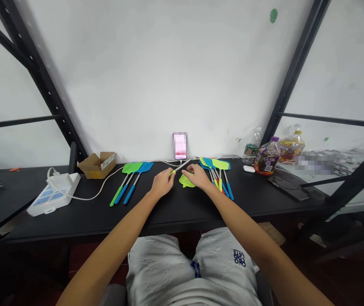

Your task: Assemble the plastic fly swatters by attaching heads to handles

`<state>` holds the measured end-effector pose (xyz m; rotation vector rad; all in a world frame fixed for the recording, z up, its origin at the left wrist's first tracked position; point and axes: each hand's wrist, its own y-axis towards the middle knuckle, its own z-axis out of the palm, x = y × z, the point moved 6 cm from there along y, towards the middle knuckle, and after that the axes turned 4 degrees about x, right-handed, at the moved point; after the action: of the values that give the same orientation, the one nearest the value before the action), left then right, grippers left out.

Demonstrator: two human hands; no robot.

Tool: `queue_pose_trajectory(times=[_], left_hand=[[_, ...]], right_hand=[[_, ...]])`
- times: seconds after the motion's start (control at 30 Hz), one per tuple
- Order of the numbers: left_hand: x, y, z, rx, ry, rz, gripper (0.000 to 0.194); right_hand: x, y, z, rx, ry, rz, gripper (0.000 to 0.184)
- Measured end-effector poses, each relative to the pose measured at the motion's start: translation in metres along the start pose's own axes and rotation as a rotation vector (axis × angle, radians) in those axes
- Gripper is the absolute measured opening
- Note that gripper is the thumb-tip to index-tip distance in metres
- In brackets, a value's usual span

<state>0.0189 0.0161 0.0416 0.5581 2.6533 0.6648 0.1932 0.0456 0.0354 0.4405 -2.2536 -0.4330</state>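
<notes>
My left hand (163,182) is closed round a thin pale rod with a bit of yellow-green at the fingers, seemingly part of a fly swatter. Beside it, my right hand (198,176) has its fingers bent over a yellow-green fly swatter head (186,182), a perforated flap low above the black table. Whether rod and head are joined is hidden by my fingers. Left of my hands lie a green fly swatter (126,180) and two blue fly swatters (139,176). Just right of my right hand, several blue and yellow-green fly swatters (220,170) overlap in a pile.
A phone (180,145) leans on the wall, its cable running along the table (169,216). An open carton (98,165) and a white power strip (54,193) stand left. To the right are bottles (267,157), a white case (249,169) and a dark phone (288,188).
</notes>
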Motion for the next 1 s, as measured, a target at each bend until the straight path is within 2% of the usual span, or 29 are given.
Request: queue_pose_trajectory(times=[0.1, 0.23, 0.37, 0.57, 0.67, 0.8, 0.93, 1.0], left_hand=[[0.01, 0.001, 0.002, -0.006, 0.03, -0.098, 0.021], [0.016, 0.002, 0.003, -0.02, 0.044, -0.151, 0.02], [0.016, 0.001, 0.004, -0.005, 0.038, -0.158, 0.02], [0.008, 0.001, 0.004, 0.021, 0.029, -0.063, 0.029], [0.009, 0.002, 0.005, 0.03, 0.033, -0.055, 0.026], [0.013, 0.003, 0.006, 0.015, 0.021, -0.071, 0.02], [0.015, 0.003, 0.006, 0.001, 0.017, -0.063, 0.021], [0.015, 0.003, 0.006, 0.011, 0.012, -0.055, 0.023]], right_hand=[[-0.006, -0.003, -0.002, 0.087, -0.321, 0.098, 0.065], [-0.009, -0.008, -0.001, 0.268, -0.537, 0.196, 0.086], [-0.007, -0.007, -0.002, 0.358, -0.575, 0.253, 0.095], [-0.012, -0.004, 0.002, 0.506, -0.539, 0.338, 0.107], [-0.017, -0.004, 0.003, 0.53, -0.507, 0.341, 0.101], [-0.023, 0.0, -0.001, 0.415, -0.357, 0.304, 0.089], [-0.025, 0.005, -0.006, 0.284, -0.232, 0.238, 0.058], [-0.025, 0.008, -0.012, 0.174, -0.193, 0.209, 0.039]])
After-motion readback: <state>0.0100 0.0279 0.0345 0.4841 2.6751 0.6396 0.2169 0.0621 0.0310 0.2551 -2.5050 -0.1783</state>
